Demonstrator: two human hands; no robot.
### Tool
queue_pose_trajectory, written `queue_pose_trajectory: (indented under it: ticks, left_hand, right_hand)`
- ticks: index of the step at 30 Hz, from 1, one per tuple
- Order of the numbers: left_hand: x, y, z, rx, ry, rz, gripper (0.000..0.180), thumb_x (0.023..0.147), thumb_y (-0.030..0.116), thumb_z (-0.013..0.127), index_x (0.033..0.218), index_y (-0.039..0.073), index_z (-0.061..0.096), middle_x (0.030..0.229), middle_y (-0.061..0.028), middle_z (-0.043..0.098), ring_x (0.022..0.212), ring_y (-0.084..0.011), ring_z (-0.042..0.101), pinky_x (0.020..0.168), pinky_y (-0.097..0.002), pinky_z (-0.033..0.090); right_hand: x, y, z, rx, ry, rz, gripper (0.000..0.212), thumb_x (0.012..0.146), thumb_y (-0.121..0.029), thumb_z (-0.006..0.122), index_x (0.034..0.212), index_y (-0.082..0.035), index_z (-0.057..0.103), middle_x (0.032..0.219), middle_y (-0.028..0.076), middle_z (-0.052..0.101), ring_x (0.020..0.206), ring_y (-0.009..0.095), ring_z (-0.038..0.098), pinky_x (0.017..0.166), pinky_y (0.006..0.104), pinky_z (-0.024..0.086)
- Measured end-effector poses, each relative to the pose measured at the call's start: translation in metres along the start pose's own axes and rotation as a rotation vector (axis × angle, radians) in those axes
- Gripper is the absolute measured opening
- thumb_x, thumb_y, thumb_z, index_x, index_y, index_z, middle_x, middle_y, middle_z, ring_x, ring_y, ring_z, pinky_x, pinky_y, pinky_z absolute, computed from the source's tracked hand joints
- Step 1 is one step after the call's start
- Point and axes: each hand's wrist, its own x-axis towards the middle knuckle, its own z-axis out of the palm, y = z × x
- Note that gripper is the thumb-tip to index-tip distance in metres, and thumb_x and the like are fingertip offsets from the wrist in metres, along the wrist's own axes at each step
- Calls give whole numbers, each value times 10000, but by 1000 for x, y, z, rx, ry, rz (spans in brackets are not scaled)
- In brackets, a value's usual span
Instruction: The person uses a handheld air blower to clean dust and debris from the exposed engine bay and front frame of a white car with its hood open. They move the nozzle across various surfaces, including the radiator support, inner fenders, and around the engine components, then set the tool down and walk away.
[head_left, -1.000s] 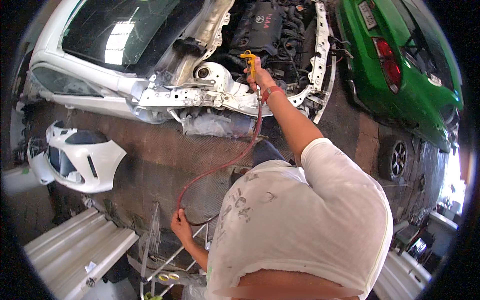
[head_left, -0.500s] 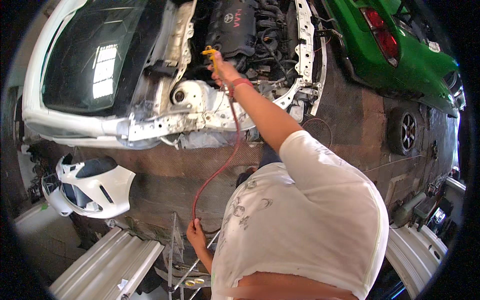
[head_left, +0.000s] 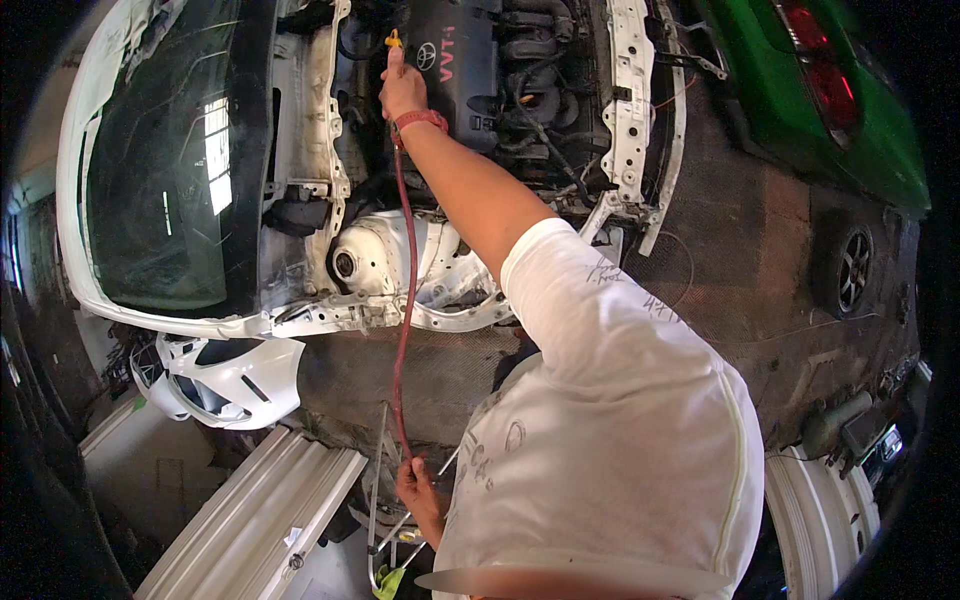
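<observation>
My right hand (head_left: pixel 403 93) reaches far forward over the engine bay, its fingers wrapped round a yellow air blow gun (head_left: pixel 394 40). A red wristband (head_left: pixel 420 122) circles that wrist. From the gun a red air hose (head_left: pixel 408 300) runs back across the white fender edge. Low on the left, my left hand (head_left: pixel 420 489) is closed on the hose, close to my body. Beneath the right hand lies the engine with its dark plastic cover (head_left: pixel 465 90). A white strut tower (head_left: pixel 375 255) stands on the near side of the bay.
The white car's windshield (head_left: pixel 185 160) is at left. A white bumper cover (head_left: pixel 240 385) lies on the floor, with pale ribbed panels (head_left: pixel 260 510) nearer me beside a stepladder (head_left: pixel 377 490). A green car (head_left: pixel 840 110) and a loose wheel (head_left: pixel 853 268) are at right.
My right hand has moved forward and left with the blow gun, further across the engine. The hose is now straighter. My left hand still grips it.
</observation>
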Motion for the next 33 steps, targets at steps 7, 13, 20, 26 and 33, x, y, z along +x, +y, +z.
queue_pose_trajectory:
  ticks: [7, 13, 20, 26, 33]
  left_hand:
    - [0, 63, 36, 97, -95, -23, 509, 1069, 478, 662, 1010, -24, 720, 716, 42, 511, 663, -88, 412, 590, -311, 324]
    - [4, 70, 42, 166, -125, -53, 548, 1058, 531, 654, 1030, -11, 726, 703, -22, 559, 661, -128, 453, 600, -340, 373]
    - [4, 82, 52, 182, -95, -134, 521, 1051, 512, 662, 1050, 0, 759, 690, -53, 570, 668, -150, 474, 608, -358, 398]
    - [3, 97, 60, 214, -87, -132, 496, 1052, 485, 660, 1085, 4, 776, 737, -79, 635, 710, -162, 539, 645, -346, 446]
    - [8, 114, 67, 197, -104, -173, 481, 1056, 469, 665, 1108, 7, 788, 751, -70, 648, 718, -151, 551, 650, -347, 454]
  right_hand:
    - [59, 6, 21, -142, 96, -120, 803, 1061, -740, 368, 998, -5, 687, 736, 150, 639, 580, 320, 625, 565, 434, 507]
    - [61, -6, 24, -189, 36, -9, 851, 1079, -722, 332, 1038, 29, 729, 1018, 315, 722, 1001, 531, 687, 887, 576, 538]
    - [76, 2, 35, -277, 59, 5, 866, 1078, -729, 323, 1060, 27, 744, 1062, 317, 734, 1041, 520, 698, 906, 585, 544]
    - [96, 27, 45, -292, 94, -40, 877, 1058, -757, 340, 1001, 28, 726, 901, 255, 718, 822, 433, 688, 737, 524, 550]
    - [116, 29, 55, -257, 247, -181, 863, 1063, -738, 377, 994, 52, 719, 936, 312, 731, 947, 514, 709, 838, 575, 552]
